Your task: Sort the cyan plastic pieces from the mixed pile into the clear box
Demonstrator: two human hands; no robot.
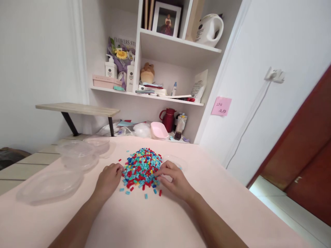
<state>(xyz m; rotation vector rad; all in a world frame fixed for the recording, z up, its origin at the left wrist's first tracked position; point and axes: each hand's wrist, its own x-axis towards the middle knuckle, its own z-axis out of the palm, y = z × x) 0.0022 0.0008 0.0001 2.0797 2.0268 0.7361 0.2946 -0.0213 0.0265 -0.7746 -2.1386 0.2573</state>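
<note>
A heap of small red, blue, teal and yellow plastic pieces (141,166) lies on the pink table (160,220). My left hand (108,179) rests at the heap's left edge with its fingers curled against the pieces. My right hand (172,178) sits at the heap's right edge, its fingers bent and pinched together at the pieces. What either hand holds, if anything, is too small to make out. A few loose pieces (146,196) lie scattered in front of the heap.
Clear plastic containers (77,153) and a clear lid (49,186) stand at the left of the table. Another clear lid (178,161) lies behind my right hand. A pink bowl (159,130), a red jug (168,119) and cluttered shelves stand at the back.
</note>
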